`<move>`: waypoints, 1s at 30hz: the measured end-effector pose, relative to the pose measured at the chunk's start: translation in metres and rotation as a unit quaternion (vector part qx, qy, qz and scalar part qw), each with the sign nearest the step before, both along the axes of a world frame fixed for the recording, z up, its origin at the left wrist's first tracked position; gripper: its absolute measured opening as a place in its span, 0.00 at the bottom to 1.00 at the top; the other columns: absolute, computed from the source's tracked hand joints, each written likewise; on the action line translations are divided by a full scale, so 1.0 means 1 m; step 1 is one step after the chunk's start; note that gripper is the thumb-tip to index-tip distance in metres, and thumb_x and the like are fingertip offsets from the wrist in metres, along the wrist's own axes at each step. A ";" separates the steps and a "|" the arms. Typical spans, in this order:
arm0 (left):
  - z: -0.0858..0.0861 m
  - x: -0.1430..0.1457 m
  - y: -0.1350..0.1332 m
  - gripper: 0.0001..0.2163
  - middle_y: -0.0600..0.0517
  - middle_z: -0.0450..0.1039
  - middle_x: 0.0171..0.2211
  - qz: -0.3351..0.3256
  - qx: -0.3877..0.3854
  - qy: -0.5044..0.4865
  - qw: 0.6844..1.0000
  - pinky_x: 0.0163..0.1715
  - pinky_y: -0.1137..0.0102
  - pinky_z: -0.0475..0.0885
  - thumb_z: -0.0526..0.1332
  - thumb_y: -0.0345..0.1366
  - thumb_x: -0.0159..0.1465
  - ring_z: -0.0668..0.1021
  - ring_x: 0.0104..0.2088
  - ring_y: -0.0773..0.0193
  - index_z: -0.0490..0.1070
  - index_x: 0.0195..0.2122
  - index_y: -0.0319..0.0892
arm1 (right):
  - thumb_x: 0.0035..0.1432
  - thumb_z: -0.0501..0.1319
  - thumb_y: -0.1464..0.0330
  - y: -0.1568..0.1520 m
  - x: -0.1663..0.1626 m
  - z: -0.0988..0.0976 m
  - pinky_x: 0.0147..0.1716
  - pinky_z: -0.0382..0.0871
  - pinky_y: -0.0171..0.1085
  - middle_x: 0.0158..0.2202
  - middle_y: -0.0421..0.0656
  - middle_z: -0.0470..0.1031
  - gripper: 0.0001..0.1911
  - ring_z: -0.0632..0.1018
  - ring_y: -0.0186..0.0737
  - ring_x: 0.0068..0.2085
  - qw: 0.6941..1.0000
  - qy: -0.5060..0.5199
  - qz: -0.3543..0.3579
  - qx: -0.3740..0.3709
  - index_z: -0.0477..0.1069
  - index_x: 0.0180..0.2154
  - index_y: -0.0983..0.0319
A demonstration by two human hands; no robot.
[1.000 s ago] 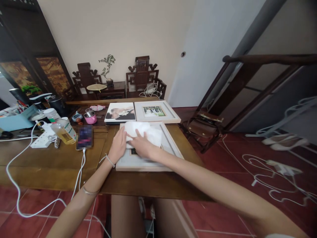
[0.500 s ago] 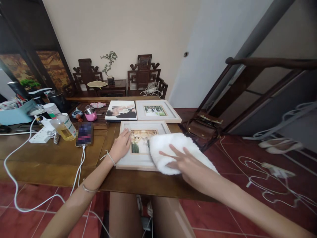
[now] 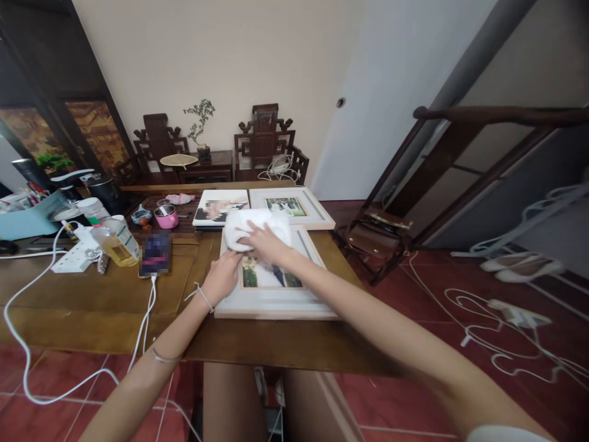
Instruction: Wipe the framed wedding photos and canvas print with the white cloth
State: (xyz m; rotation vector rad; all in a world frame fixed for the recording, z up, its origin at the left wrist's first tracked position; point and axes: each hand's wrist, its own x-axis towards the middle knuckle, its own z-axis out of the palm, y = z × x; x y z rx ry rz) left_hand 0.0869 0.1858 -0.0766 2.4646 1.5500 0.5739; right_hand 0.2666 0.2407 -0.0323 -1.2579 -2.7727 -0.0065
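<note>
A white fluffy cloth (image 3: 257,217) lies bunched over the upper left part of a pale wooden picture frame (image 3: 271,312). My right hand (image 3: 264,241) presses on this cloth with its fingers spread and has hold of it. At the frame's left border, my left hand (image 3: 221,276) grips the edge, fingers bent and close to the cloth. Below the cloth shows part of the framed photo (image 3: 285,279); my right forearm crosses the frame's right side and hides some of it. The frame lies flat on the brown wooden table (image 3: 276,344).
Behind lie a second framed photo (image 3: 317,215) and a stacked photo panel (image 3: 207,212). To the left are a phone (image 3: 155,255) on a cable, a bottle of yellow liquid (image 3: 118,242), a power strip (image 3: 73,258) and a pink cup (image 3: 165,218). A brown bag (image 3: 372,239) sits at the right.
My right hand has moved the cloth from the frame's right side to its upper left, uncovering more of the photo. My left hand stays at the left border, its fingers now more bent.
</note>
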 end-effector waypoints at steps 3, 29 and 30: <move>-0.001 -0.002 0.001 0.25 0.43 0.68 0.58 0.023 -0.022 0.009 0.999 0.58 0.57 0.66 0.48 0.20 0.60 0.69 0.60 0.55 0.66 0.57 0.42 | 0.56 0.55 0.82 0.003 -0.032 -0.003 0.58 0.51 0.67 0.68 0.46 0.52 0.30 0.49 0.59 0.68 0.998 -0.033 0.040 0.019 0.67 0.58 0.57; -0.009 -0.002 0.005 0.30 0.42 0.58 0.65 0.021 0.007 0.030 0.999 0.63 0.58 0.60 0.47 0.16 0.56 0.59 0.67 0.59 0.61 0.61 0.38 | 0.42 0.50 0.87 -0.168 0.087 0.005 0.58 0.52 0.70 0.68 0.44 0.51 0.40 0.48 0.66 0.67 0.989 -0.080 -0.072 -0.104 0.70 0.56 0.59; -0.008 -0.002 0.005 0.30 0.42 0.58 0.65 0.021 0.005 0.034 0.999 0.63 0.58 0.60 0.47 0.16 0.56 0.59 0.67 0.59 0.61 0.61 0.38 | 0.42 0.49 0.87 -0.156 0.085 0.003 0.57 0.52 0.70 0.68 0.45 0.53 0.40 0.49 0.66 0.67 0.990 -0.079 -0.076 -0.089 0.70 0.56 0.60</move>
